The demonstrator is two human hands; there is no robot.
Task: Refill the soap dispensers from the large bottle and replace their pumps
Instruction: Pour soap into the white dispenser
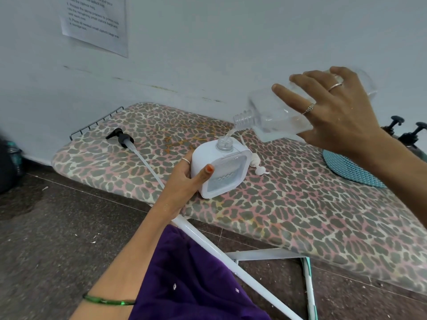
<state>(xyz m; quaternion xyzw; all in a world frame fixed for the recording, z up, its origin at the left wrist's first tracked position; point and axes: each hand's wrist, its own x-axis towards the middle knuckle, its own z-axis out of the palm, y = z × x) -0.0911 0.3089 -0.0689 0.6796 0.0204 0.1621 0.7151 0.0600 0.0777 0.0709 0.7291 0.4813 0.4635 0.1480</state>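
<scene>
A white square soap dispenser (208, 158) with a clear front panel stands on the leopard-print board (300, 204), its neck open. My left hand (184, 176) grips its left side. My right hand (335, 112) holds the large clear bottle (265, 116) tilted above it. A thin clear stream runs from the bottle's mouth into the dispenser's neck. A white pump (258, 166) lies on the board just right of the dispenser. A black pump with a long clear tube (124, 138) lies on the board at the left.
A teal woven mat (346, 172) sits at the board's right, with dark dispensers with black pumps (406, 132) behind it. A wire rack (97, 122) ends the board at the left. The wall is close behind. White metal legs (231, 257) stand over the dark floor.
</scene>
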